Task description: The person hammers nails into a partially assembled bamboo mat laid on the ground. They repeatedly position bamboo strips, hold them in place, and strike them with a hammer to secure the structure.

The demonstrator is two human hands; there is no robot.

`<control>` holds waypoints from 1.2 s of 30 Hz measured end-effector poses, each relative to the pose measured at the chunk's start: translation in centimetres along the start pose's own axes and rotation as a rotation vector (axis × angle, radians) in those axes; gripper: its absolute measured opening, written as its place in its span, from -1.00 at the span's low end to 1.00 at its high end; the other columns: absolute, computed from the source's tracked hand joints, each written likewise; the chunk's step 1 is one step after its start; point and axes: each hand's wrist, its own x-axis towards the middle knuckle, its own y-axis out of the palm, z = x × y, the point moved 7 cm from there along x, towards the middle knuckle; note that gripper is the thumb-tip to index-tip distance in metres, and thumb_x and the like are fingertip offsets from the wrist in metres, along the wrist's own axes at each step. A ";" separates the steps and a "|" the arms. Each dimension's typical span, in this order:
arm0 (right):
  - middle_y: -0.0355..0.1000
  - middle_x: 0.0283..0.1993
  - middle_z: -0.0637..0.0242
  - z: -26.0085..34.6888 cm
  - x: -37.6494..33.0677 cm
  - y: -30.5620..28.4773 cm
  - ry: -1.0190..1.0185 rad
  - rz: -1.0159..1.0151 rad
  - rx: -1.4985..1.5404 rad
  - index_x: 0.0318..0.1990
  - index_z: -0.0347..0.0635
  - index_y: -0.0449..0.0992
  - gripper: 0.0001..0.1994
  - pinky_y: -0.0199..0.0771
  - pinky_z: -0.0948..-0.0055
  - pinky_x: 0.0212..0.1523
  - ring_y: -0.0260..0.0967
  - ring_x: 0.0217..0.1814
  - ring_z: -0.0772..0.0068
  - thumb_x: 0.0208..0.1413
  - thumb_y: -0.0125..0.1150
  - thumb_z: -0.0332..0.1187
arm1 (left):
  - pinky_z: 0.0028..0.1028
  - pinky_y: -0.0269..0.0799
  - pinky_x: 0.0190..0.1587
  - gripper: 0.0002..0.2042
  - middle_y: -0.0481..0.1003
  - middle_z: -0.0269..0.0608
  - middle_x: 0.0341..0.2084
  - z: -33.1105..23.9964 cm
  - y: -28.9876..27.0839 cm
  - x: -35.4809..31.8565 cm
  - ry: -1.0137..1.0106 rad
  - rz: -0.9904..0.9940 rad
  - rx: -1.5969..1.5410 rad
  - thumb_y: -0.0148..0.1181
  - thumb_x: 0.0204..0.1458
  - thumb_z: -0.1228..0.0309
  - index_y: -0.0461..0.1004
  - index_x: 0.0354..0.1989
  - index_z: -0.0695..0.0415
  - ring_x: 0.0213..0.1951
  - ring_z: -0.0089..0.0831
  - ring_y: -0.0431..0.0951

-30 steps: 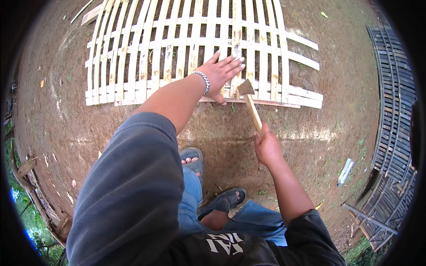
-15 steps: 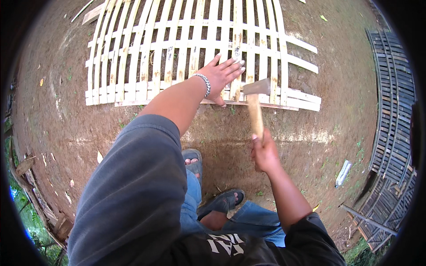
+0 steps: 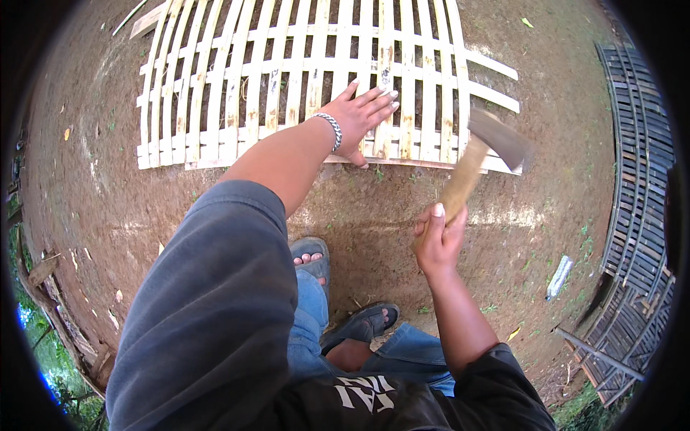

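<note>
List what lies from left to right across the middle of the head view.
Woven slat panel → left hand pressed flat on it → hammer raised in the right hand → plastic bottle → dark lattice panels.

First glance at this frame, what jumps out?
The pale woven bamboo panel lying flat on the bare dirt at top, with the left hand spread flat on its near edge. To the right, the right hand grips a wooden-handled hatchet, raised above the ground and blurred. Darker slatted panels are stacked along the right rim.
</note>
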 end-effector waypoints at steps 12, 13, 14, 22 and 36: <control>0.55 -0.32 -0.07 -1.8 -1.1 0.7 -0.018 0.097 -0.279 0.07 -0.31 0.26 -0.66 0.59 0.00 -0.30 0.59 -0.35 -0.01 0.49 0.02 -0.15 | 0.05 -0.31 0.62 0.35 -0.17 -0.13 0.64 -0.3 -0.5 0.2 0.006 -0.027 -0.009 0.42 -0.21 -0.41 -0.20 0.64 0.08 0.64 -0.20 -0.22; 0.55 -0.33 -0.07 -2.8 -1.2 1.5 0.068 0.247 -0.540 0.06 -0.31 0.26 -0.66 0.60 0.01 -0.31 0.60 -0.35 0.01 0.49 0.02 -0.15 | 0.06 -0.29 0.62 0.35 -0.15 -0.13 0.64 -0.4 -0.3 0.2 0.012 -0.007 -0.015 0.43 -0.22 -0.40 -0.20 0.64 0.08 0.64 -0.19 -0.20; 0.55 -0.34 -0.07 -4.1 -1.5 2.0 0.156 0.396 -0.801 0.06 -0.31 0.26 -0.66 0.60 0.01 -0.31 0.61 -0.34 0.02 0.49 0.02 -0.15 | 0.07 -0.29 0.61 0.35 -0.15 -0.13 0.64 -0.4 -0.2 0.1 0.012 0.004 -0.013 0.43 -0.22 -0.40 -0.20 0.64 0.08 0.64 -0.19 -0.19; 0.55 -0.29 -0.31 -1.9 -1.4 1.2 -0.039 0.101 -0.445 0.13 -0.31 0.28 -0.64 0.55 -0.19 -0.21 0.56 -0.23 -0.41 0.44 0.09 -0.18 | 0.07 -0.26 0.61 0.37 -0.17 -0.13 0.64 -0.3 -0.3 0.0 0.009 0.002 0.007 0.44 -0.22 -0.41 -0.23 0.64 0.08 0.64 -0.18 -0.20; 0.56 -0.19 -0.28 -4.1 -2.3 0.9 0.135 0.367 -0.773 0.23 -0.21 0.28 -0.60 0.54 -0.17 -0.12 0.54 -0.13 -0.45 0.41 0.14 -0.19 | 0.06 -0.25 0.61 0.37 -0.21 -0.14 0.65 -0.6 -0.1 -0.1 -0.002 0.069 -0.005 0.42 -0.22 -0.43 -0.22 0.64 0.10 0.64 -0.18 -0.21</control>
